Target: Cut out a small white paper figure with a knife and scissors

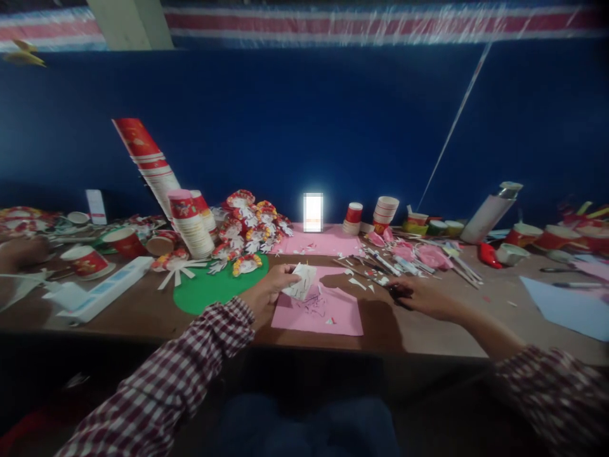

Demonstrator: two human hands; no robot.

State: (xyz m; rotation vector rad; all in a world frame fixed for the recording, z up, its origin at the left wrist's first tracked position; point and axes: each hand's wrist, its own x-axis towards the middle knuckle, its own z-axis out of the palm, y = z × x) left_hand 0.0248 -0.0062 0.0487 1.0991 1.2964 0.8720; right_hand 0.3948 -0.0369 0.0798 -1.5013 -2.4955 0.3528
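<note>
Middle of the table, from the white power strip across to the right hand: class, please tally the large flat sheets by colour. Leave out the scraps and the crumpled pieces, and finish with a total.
Green sheet: 1
Pink sheets, front sheet and back sheet: 2
Total: 3

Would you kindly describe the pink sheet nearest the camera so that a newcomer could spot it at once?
Start from the brown table before the blue wall. Near its front edge, just below the white piece in the left hand, lies the pink sheet. Dark scribble-like marks around its middle set it apart from the other pink sheet farther back.
</note>
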